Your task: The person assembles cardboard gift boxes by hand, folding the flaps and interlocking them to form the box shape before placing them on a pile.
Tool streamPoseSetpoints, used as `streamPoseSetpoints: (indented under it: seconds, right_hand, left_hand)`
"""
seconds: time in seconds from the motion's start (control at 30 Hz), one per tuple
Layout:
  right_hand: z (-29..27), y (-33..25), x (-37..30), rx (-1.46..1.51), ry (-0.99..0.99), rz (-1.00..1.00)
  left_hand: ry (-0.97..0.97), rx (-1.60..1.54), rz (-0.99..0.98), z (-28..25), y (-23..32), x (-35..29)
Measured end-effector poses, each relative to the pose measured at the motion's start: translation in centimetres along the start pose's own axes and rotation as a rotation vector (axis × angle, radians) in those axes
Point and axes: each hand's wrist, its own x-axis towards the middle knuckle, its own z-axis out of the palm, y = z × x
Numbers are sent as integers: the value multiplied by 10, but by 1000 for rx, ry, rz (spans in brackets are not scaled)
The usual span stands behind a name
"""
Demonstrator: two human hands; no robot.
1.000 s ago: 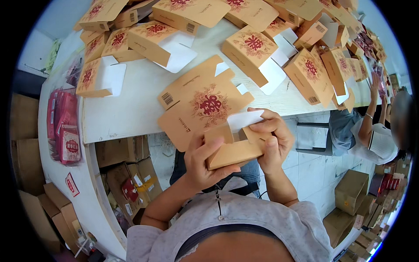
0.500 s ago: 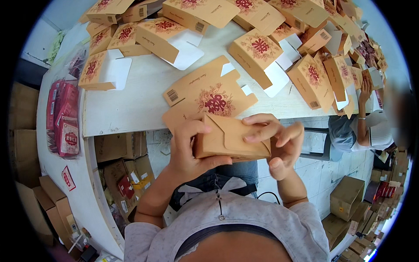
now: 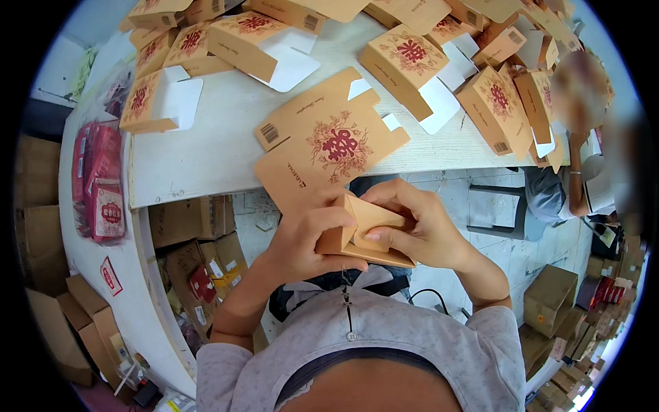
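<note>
- Two hands show in the head view, both closed around a small tan box, which is held over the lap, just off the front edge of the surface.
- The left hand grips the box's left end, its thumb along the lower side, much as half a second ago.
- The right hand has changed: its fingers were spread loosely then, the thumb away from the cardboard; now the fingers wrap the far side and the thumb presses on a folded flap.
- The box's panels now stand at a slant with a gap between them, where half a second ago the facing side looked closed.
- A flat, unfolded carton with a red emblem stays at the surface's front edge, its near part reaching past that edge.
- Folded boxes remain heaped toward the far edge and right end.
- Red packets in clear plastic lie at the left edge, unmoved.
</note>
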Motion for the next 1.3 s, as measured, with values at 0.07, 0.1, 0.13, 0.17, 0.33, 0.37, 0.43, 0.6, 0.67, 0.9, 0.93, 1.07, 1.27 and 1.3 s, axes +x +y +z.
streamPoseSetpoints:
  seconds: [0.07, 0.1, 0.13, 0.17, 0.33, 0.37, 0.43, 0.6, 0.67, 0.9, 0.93, 1.07, 1.27, 1.3]
  right_hand:
    - [6, -6, -3, -122, 43, -41]
    - [7, -7, -4, -185, 64, -61]
    - [5, -6, -5, -153, 52, -59]
    - [3, -4, -5, -117, 40, -55]
    - [-14, 0, -13, 420, -6, 80]
    - [-18, 0, -15, 382, -5, 10]
    - [-23, -1, -20, 302, 2, -131]
    - [-20, 0, -47, -542, 53, -97]
    - [-41, -19, -62, -529, -29, 175]
    - [-237, -73, -130, -195, 1095, 142]
    - [-314, -69, -158, -172, 1198, 132]
    - [-381, -60, -136, 96, 1673, -26]
    - [-318, 7, -92, -52, 1256, -28]
    - [-298, 17, -83, -103, 1187, -15]
  left_hand:
    - [-13, -7, -3, 2, 3, 1]
    - [-5, -10, 0, 3, 3, 2]
    - [3, -12, 4, 5, 3, 2]
    - [8, -15, 3, 6, 4, 2]
    - [43, -84, 0, 9, 6, 5]
    - [52, -111, -2, 10, 5, 6]
    - [102, -112, -19, 11, 2, 2]
    - [-51, -12, -100, 13, 8, 11]
    - [-97, 71, -144, 14, 16, 22]
    - [144, 475, -250, -17, 2, 27]
    - [134, 564, -293, -23, -5, 31]
    - [58, 863, -539, -40, -28, 31]
    - [-90, 1006, -633, -47, -34, 38]
    - [-103, 1022, -634, -49, -35, 40]
